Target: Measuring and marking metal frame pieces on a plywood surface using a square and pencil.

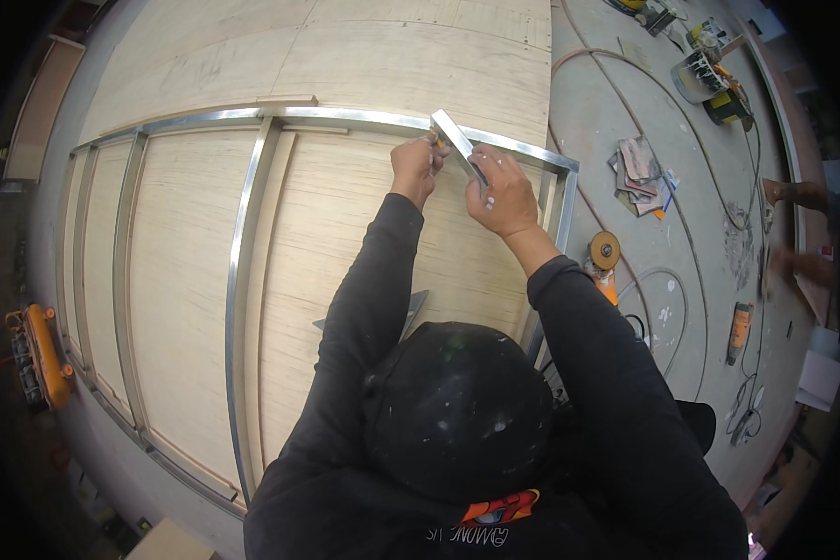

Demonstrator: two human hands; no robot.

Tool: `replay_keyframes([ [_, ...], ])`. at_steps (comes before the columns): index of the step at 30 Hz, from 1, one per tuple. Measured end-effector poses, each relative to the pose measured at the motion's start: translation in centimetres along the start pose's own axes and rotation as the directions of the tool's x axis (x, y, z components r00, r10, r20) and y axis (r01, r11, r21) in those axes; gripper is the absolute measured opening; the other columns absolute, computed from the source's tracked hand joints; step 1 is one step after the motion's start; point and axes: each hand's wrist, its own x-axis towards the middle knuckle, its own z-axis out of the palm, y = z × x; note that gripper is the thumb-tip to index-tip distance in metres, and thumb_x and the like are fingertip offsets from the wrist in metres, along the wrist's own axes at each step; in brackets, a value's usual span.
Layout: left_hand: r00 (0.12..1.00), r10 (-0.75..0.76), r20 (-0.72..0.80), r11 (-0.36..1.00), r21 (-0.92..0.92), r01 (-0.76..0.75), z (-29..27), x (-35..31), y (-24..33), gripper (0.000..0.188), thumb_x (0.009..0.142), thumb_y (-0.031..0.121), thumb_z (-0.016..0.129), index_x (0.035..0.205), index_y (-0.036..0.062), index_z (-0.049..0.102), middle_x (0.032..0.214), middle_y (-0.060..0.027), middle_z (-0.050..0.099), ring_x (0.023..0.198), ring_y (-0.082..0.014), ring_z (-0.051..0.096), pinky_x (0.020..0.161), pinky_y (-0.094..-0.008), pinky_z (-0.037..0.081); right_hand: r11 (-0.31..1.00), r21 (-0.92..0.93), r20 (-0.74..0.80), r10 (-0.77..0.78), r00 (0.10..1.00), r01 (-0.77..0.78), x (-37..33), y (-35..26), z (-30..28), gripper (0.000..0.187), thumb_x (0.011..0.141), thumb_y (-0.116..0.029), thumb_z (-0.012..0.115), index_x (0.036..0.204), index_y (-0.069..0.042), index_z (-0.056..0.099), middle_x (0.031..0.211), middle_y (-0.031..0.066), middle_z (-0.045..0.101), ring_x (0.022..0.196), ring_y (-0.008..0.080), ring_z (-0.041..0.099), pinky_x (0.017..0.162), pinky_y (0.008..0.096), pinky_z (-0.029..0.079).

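My right hand (504,191) grips a short silver metal bar (455,135), which slants across the far rail of a metal frame (373,118). Close beside it, my left hand (417,168) is closed, fingers pinched round a small yellow thing (435,137) too small to name, near the bar's side. The frame, with several crossbars, rests on pale plywood (373,205). Thin wooden strips (273,224) lie along some of its bars. Partly hidden by my left arm, a grey pointed flat piece (417,310) lies on the plywood.
On the floor to the right are an angle grinder (605,257), sanding sheets (638,168), an orange power tool (740,331), hoses (625,103) and buckets (698,77). Another person's limbs (807,194) show at the right edge. An orange machine (42,355) stands left.
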Motion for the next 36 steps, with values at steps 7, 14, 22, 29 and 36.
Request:
replay_keyframes([
  [7,0.995,-0.063,0.075,0.988,-0.136,0.073,-1.1,1.0,0.4,0.015,0.099,0.006,0.061,0.109,-0.004,0.064,0.093,-0.0113,0.068,0.076,-0.0163,0.069,0.056,-0.0214,0.051,1.0,0.018,-0.011,0.003,1.0,-0.003,0.2,-0.4,0.2,0.029,0.077,-0.008,0.065,0.106,-0.004,0.069,0.124,0.0105,0.066,0.099,0.0313,0.065,0.085,0.0414,0.057],
  [14,0.995,-0.073,0.061,0.992,-0.101,0.079,0.0,0.7,0.6,0.01,0.1,0.005,0.053,0.105,-0.0016,0.059,0.093,-0.0093,0.064,0.074,-0.0152,0.066,0.056,-0.022,0.052,1.0,0.005,0.013,0.031,0.999,-0.031,0.0,0.0,-0.3,0.029,0.078,-0.008,0.064,0.107,-0.004,0.069,0.124,0.0099,0.066,0.098,0.0307,0.064,0.085,0.0415,0.057],
  [22,0.969,-0.148,0.197,0.978,-0.12,0.173,-2.4,1.6,-1.1,0.012,0.101,0.006,0.052,0.104,-0.0031,0.06,0.09,-0.0102,0.063,0.074,-0.0165,0.066,0.057,-0.0237,0.053,1.0,0.013,-0.009,0.011,1.0,-0.011,0.3,-0.4,0.1,0.03,0.078,-0.007,0.064,0.107,-0.004,0.068,0.123,0.0084,0.066,0.096,0.0304,0.064,0.084,0.042,0.056],
  [29,0.997,0.066,0.03,0.995,-0.076,-0.064,-0.1,-0.6,0.1,0.021,0.099,-0.001,0.042,0.109,-0.0061,0.061,0.093,-0.0114,0.065,0.075,-0.0184,0.069,0.06,-0.0257,0.054,0.999,0.022,0.0,0.027,1.0,-0.027,0.0,-0.2,0.0,0.028,0.078,-0.008,0.063,0.105,-0.004,0.068,0.123,0.0079,0.066,0.096,0.0305,0.064,0.084,0.0419,0.056],
  [36,0.996,-0.048,0.075,0.983,-0.175,0.06,-0.9,0.8,-0.1,0.018,0.098,0.004,0.054,0.108,-0.0074,0.064,0.091,-0.0129,0.068,0.072,-0.0174,0.068,0.056,-0.0229,0.051,1.0,0.02,-0.015,0.023,1.0,-0.023,0.2,-0.3,0.1,0.027,0.077,-0.008,0.064,0.104,-0.004,0.068,0.123,0.0088,0.067,0.097,0.0309,0.064,0.085,0.0415,0.056],
])
